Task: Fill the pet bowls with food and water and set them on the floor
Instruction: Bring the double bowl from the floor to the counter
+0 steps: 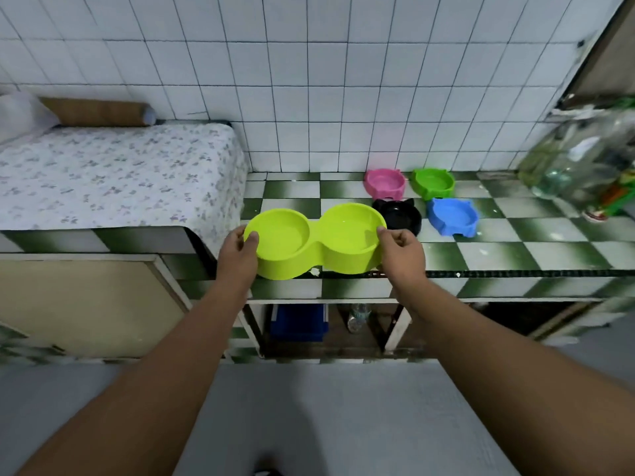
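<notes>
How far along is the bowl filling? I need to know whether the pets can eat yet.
Barely started. Nothing looks done: the pink bowl, green bowl, black bowl and blue bowl sit on the checkered counter, showing no food. In hand: the left hand and right hand grip the lime double bowl, with no food visible in it. Filling and setting everything on the floor remain.

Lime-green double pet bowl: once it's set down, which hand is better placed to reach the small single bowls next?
Right, probably. The right hand grips the lime-green double pet bowl at its end nearest the black cat-eared bowl and blue bowl; the left hand holds the far end, by the covered mattress.
</notes>
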Demonstrator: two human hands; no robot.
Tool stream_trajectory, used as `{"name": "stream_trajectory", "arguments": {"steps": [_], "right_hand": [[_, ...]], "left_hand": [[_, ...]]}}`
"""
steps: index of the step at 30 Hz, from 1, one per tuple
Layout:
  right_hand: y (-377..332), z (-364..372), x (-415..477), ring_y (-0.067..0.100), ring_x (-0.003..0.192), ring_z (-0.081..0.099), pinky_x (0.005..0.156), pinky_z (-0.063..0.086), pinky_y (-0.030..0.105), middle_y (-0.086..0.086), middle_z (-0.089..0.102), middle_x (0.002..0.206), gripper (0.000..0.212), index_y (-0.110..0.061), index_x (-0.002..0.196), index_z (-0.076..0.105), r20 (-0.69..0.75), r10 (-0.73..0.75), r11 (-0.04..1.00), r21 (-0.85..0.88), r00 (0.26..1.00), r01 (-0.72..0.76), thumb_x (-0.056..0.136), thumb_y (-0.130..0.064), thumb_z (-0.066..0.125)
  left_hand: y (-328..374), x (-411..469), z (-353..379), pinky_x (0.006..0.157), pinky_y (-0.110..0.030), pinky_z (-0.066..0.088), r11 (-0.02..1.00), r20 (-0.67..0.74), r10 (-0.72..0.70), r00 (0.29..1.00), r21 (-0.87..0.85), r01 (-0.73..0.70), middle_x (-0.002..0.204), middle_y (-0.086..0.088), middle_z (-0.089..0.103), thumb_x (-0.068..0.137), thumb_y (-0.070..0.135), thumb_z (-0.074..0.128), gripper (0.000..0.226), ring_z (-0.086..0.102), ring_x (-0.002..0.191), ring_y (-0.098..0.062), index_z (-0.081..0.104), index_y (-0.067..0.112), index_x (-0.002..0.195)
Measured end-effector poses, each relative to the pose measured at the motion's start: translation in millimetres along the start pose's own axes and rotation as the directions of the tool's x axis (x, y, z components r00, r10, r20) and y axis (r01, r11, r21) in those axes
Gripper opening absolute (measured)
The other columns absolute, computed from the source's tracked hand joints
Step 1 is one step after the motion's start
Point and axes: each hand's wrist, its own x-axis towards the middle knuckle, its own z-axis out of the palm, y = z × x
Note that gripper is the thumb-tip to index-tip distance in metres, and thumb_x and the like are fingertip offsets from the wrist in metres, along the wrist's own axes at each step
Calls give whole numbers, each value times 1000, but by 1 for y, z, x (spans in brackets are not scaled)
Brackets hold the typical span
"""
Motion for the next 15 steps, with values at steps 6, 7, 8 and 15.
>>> {"name": "stream_trajectory", "arguments": {"steps": [6,7,8,15], "right_hand": [[12,6,41,21,87,62,89,56,56,-2,63,87,25,-21,85,60,-33,53,998,31,998,-52,92,-44,65],[14,9,50,21,88,62,89,56,55,-2,64,88,25,-21,86,61,-45,58,998,24,997,-57,92,-44,65],[15,12,60,21,89,63,88,56,55,-2,65,89,25,-20,87,62,-56,63,998,15,996,-63,92,-44,65],[4,49,151,16,81,62,89,57,49,-7,67,84,26,-17,95,67,-200,53,993,-95,978,-73,92,-42,64]], "left_hand": [[-4,58,38,86,-29,40,998,39,20,999,61,-23,127,4,55,106,33,51,37,52,111,-17,53,24,142],[-6,69,45,81,-27,41,998,44,15,999,61,-18,125,4,55,105,33,52,35,53,110,-17,54,25,140],[-8,81,52,75,-25,42,998,54,8,998,55,-11,123,5,56,105,32,52,33,53,108,-17,56,26,137],[-25,165,98,79,-28,48,996,119,-62,991,64,55,121,3,61,103,31,53,21,57,99,-8,59,34,123]]}}
